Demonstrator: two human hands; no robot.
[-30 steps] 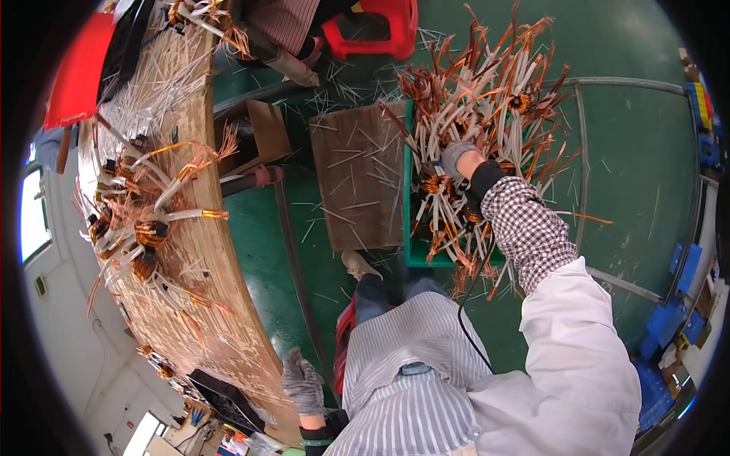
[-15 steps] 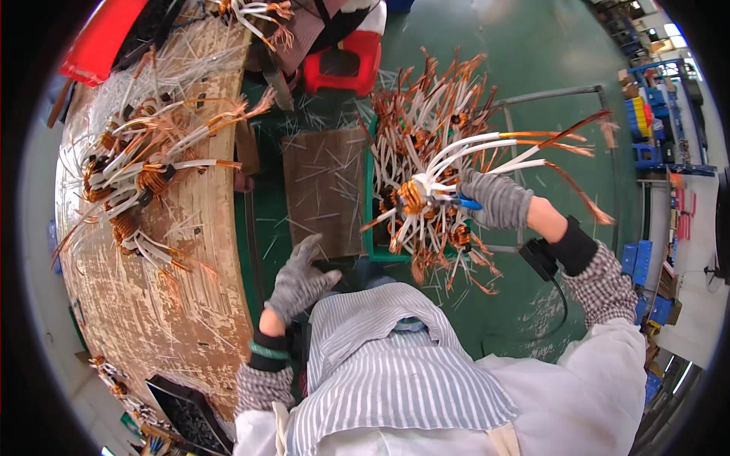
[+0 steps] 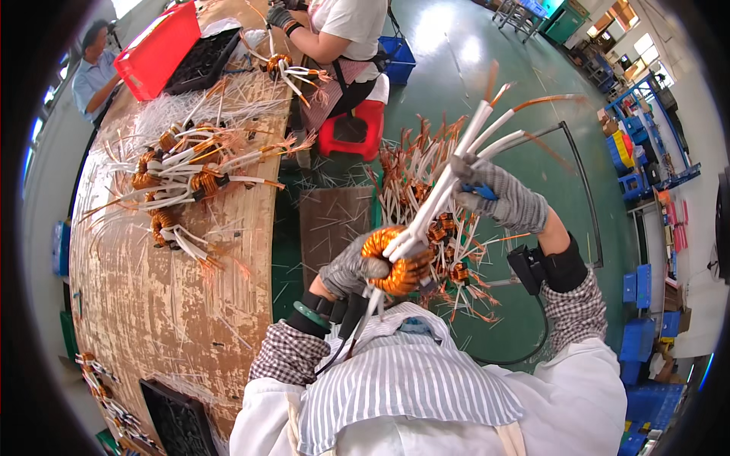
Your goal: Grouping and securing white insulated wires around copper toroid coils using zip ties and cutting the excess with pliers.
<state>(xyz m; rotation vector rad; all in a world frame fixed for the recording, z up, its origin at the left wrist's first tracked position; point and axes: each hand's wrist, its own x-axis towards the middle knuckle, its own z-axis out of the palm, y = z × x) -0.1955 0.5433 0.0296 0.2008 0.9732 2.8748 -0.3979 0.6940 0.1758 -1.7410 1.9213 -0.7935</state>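
Note:
A ring coil (image 3: 408, 278) wound with copper wire is raised in front of my apron. My left hand (image 3: 351, 267), in a grey knit glove, is closed around the near left side of its ring. Long white-sleeved leads (image 3: 439, 199) with bare copper ends rise from the coil. My gloved right hand (image 3: 506, 194) is closed on these leads near their upper part. A blue object (image 3: 484, 191), perhaps a tool handle, shows in the same hand; its kind is partly hidden. Beyond the held coil, many similar coils (image 3: 411, 182) fill a green crate, partly covered.
The worn wooden table (image 3: 220, 327) at left carries several coils (image 3: 190, 178), sleeve scraps and a black tray (image 3: 179, 418). A red stool (image 3: 353, 131) stands beyond, by a seated co-worker (image 3: 342, 38). A metal frame (image 3: 589, 182) lies on the green floor.
The coil has come toward me and its leads now point up and away. My left hand has moved from empty beside the table edge to grip the ring. My view has tilted up.

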